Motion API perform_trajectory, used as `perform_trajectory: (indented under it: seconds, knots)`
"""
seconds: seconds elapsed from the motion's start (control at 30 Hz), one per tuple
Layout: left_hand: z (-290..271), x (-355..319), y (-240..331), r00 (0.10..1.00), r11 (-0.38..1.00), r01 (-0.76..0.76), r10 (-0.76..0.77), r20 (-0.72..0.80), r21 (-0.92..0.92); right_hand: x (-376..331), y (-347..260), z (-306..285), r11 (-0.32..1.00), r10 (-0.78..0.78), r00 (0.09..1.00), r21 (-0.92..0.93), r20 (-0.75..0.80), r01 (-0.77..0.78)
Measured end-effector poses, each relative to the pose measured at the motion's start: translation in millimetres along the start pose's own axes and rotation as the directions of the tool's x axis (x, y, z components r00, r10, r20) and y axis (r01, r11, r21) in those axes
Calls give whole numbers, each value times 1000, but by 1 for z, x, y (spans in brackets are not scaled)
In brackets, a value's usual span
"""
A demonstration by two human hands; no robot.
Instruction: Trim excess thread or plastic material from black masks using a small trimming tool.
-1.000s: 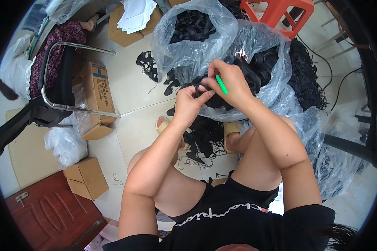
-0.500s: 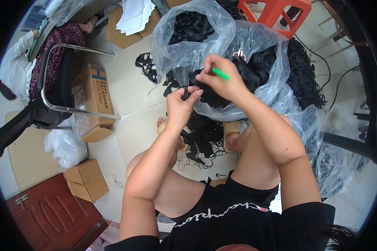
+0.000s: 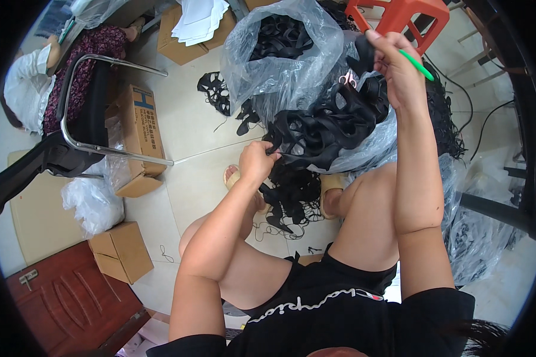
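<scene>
My left hand (image 3: 257, 160) pinches one end of a black fabric strap (image 3: 324, 134) just above my knee. My right hand (image 3: 396, 62) is raised up and to the right, gripping the other end of the strap together with a thin green pen-like tool (image 3: 415, 64). The strap stretches between the two hands over a heap of black straps lying on a clear plastic bag (image 3: 369, 143). Small scissors with pale handles (image 3: 348, 78) rest on the heap.
A second clear bag (image 3: 280, 65) full of black straps stands behind. More straps lie on the tiled floor (image 3: 295, 196) by my sandalled feet. A red plastic stool (image 3: 399, 15) is far right, cardboard boxes (image 3: 138, 128) and a metal-framed chair (image 3: 89, 119) left.
My right hand has lifted up and to the right, pulling the black strap out taut. My left hand has dropped lower, holding the other end.
</scene>
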State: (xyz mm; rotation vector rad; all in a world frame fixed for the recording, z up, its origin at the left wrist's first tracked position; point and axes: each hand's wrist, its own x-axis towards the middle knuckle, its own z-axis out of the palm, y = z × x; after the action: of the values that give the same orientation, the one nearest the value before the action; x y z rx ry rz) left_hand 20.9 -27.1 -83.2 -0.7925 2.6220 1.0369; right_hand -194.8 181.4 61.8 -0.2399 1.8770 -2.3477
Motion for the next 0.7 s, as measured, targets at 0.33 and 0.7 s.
perform_trajectory:
  seconds: [0.33,0.7]
  knots:
    - [-6,-2,17,990,981,-139,140,0,133,94,89,57,910,-99,987,-390,127,141]
    - [-13,-2,5,990,981,-127,136,-50,148,-73,159,29,501,283,843,-820,457,276]
